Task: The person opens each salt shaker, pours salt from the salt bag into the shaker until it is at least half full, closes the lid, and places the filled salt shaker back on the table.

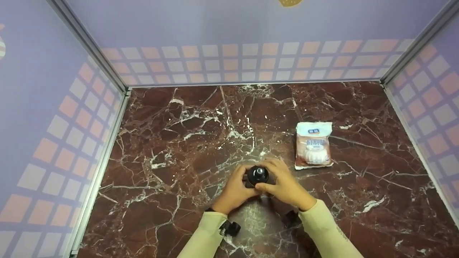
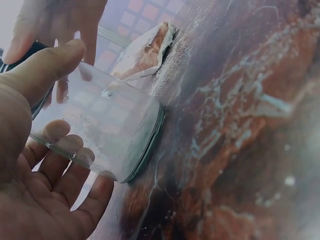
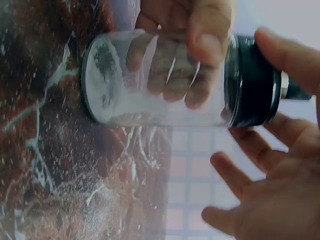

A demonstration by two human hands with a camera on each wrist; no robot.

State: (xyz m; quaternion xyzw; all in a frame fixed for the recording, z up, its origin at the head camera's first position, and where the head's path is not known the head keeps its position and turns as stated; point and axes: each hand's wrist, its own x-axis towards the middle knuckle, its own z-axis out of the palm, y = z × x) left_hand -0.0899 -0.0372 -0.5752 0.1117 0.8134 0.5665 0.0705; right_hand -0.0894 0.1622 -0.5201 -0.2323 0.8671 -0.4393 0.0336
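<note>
Clear jar [image 3: 145,114] was held upright on the tabletop [image 1: 150,204], long axis vertical, between both hands | glass body was wrapped by curled fingers of the left hand [image 1: 233,192] | black lid [image 3: 256,82] was pinched above by the right hand [image 1: 287,184], outer fingers spread

Left hand [image 1: 235,190]: I'm gripping, fingers curling, below my right!
Right hand [image 1: 283,182]: I'm pinching above, two fingers splaying!
Forearms [image 1: 204,233]: I'm angling both inward.
</note>
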